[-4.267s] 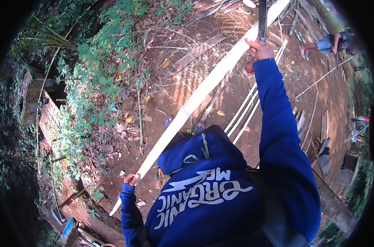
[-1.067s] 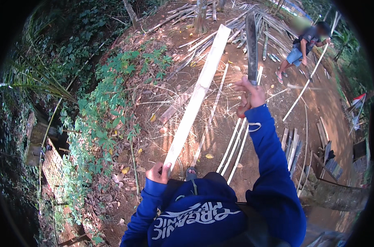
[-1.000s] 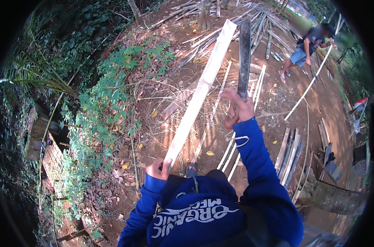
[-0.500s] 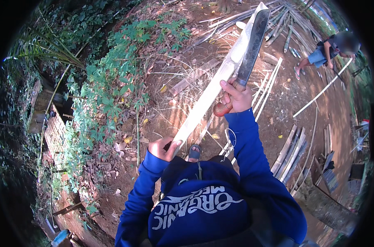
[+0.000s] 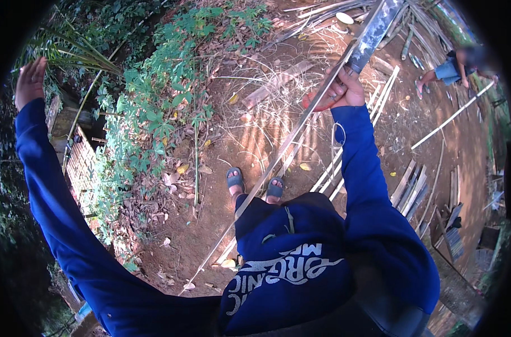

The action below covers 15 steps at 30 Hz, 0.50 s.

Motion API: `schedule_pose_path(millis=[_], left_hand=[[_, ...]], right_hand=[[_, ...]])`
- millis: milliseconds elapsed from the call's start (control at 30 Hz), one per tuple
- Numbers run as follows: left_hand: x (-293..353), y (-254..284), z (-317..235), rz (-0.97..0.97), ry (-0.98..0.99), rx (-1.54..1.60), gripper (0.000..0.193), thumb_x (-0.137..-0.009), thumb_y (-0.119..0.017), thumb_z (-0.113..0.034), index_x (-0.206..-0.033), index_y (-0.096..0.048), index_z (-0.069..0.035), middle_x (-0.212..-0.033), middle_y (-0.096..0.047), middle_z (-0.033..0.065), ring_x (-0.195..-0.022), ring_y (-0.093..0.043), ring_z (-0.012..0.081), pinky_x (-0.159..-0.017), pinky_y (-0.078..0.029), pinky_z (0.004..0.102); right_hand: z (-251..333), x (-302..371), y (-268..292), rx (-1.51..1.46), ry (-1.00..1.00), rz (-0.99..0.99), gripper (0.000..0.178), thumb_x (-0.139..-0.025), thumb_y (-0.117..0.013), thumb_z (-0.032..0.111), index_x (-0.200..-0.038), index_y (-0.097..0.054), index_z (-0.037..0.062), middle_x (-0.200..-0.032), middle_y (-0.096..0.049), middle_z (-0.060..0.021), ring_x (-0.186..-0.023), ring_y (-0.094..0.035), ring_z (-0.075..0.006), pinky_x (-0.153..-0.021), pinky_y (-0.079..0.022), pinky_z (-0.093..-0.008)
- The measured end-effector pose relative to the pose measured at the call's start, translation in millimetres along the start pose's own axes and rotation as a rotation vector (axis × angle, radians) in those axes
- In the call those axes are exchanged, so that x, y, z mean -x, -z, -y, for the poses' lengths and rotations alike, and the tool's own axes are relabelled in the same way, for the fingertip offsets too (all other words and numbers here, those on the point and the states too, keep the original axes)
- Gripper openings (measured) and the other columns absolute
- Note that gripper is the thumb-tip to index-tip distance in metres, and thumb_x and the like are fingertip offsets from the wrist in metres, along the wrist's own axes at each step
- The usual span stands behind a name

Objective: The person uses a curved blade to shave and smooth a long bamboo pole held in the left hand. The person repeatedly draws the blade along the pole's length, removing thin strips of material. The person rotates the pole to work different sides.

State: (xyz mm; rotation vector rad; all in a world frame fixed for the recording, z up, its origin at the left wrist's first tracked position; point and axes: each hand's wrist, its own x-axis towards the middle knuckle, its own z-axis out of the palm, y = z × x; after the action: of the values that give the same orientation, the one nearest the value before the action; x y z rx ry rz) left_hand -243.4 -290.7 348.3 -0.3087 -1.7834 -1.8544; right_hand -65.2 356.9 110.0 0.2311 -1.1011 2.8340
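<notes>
My right hand (image 5: 345,91) is closed round the handle of a machete (image 5: 374,36), its wide dark blade pointing up and away. The reddish butt of the handle shows beside the fingers. A long bamboo strip (image 5: 286,143), seen almost edge-on, runs past the same hand along the blade and slants down to the lower left beside my legs. The fingers seem to keep the strip against the machete, though the exact grip is partly hidden. Far out to the left, my left hand (image 5: 30,84) is raised, fingers stretched, holding nothing, near the palm leaves.
Green plants (image 5: 154,118) grow along the left. A short piece of wood (image 5: 278,84) lies among shavings ahead. Pale bamboo strips (image 5: 386,92) and stacked slats (image 5: 410,188) lie on the right. Beyond them a person (image 5: 449,70) stands by a long pole (image 5: 452,115).
My left hand has let go of the bamboo strip's near end and swung far left and up. The strip has turned edge-on, its lower end dropping past my legs. The machete has moved up and right.
</notes>
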Motion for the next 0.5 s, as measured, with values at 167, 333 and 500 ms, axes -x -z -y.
schedule_pose_path(millis=[167, 333, 500], left_hand=[[278.2, -159.5, 63.1, 0.769, 0.492, -0.251, 0.056, -0.096, -0.039, -0.052, -0.117, -0.054, -0.003, -0.107, -0.063, 0.0112, -0.100, -0.059, 0.0197, -0.087, -0.046, 0.0331], [461.8, -248.8, 60.9, 0.772, 0.617, 0.114, 0.052, -0.094, -0.053, -0.037, -0.127, -0.044, 0.003, -0.104, -0.060, 0.0130, -0.097, -0.060, 0.0197, -0.085, -0.046, 0.0325], [462.1, -277.1, 39.7, 0.792, 0.626, -0.260, 0.029, -0.096, -0.052, -0.023, -0.111, -0.051, 0.001, -0.074, -0.062, 0.0085, -0.060, -0.061, 0.0131, -0.052, -0.049, 0.0259]], right_hand=[[0.6, -4.6, 7.1, -0.096, -0.018, 0.079, 0.025, -0.089, -0.058, 0.010, -0.111, -0.054, -0.0010, -0.097, -0.064, -0.0141, -0.050, -0.044, -0.0058, -0.047, -0.041, -0.0242], [-10.1, -3.3, -9.4, -0.213, -0.070, 0.033, 0.023, -0.089, -0.059, 0.009, -0.109, -0.055, -0.0008, -0.094, -0.063, -0.0132, -0.051, -0.045, -0.0056, -0.047, -0.042, -0.0237], [2.9, 5.5, -24.8, 0.068, -0.030, -0.197, 0.015, -0.087, -0.064, 0.013, -0.096, -0.059, 0.0012, -0.085, -0.063, -0.0110, -0.050, -0.047, -0.0070, -0.048, -0.045, -0.0249]])
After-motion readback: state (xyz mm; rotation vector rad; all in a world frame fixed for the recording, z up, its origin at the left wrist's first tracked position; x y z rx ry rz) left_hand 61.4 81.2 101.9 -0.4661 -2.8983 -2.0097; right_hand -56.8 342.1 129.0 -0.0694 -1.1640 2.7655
